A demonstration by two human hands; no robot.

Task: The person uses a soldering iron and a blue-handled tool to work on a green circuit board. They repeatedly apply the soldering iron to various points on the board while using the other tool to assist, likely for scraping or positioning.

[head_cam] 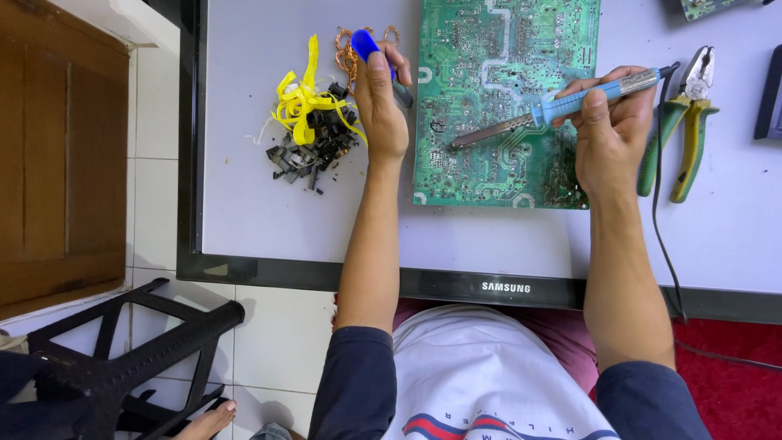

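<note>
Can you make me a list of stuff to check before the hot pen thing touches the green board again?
1. Right hand grips soldering iron by its blue handle: ok.
2. Iron tip over the green circuit board: ok.
3. Left hand holds the blue tool, clear of the tip: ok.
4. Board flat on the white panel: ok.
5. Scrap pile off the board: ok.
6. Iron hot: cannot tell.
</note>
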